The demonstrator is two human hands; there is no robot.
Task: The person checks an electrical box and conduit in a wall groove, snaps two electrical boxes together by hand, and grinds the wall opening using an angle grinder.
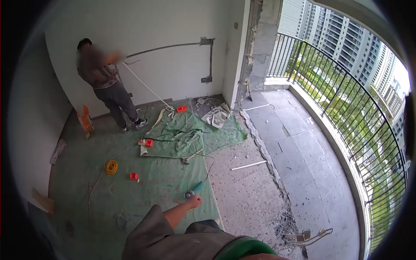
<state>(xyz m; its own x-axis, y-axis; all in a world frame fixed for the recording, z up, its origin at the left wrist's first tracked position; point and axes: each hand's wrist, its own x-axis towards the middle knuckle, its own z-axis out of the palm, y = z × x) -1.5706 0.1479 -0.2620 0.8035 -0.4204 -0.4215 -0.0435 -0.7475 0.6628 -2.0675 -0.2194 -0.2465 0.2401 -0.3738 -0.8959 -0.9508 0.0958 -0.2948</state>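
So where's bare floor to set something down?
Mostly bare: the grey tiles between balcony curb and broken floor edge, and the speckled concrete between that edge and the green floor sheet. Crowded: around your hand and power tool, the crumpled green cloth and the rubble.

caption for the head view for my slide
Left hand at a teal power tool on green sheeting, another person standing beyond.

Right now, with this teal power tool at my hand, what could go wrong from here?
Your bare left hand is right beside the round head of the teal power tool, so it might get cut if that starts up.

The tool's thin cord loops toward the crumpled green sheet and could snag.

The yellow coil and loose red box lie on the floor, so someone might trip.
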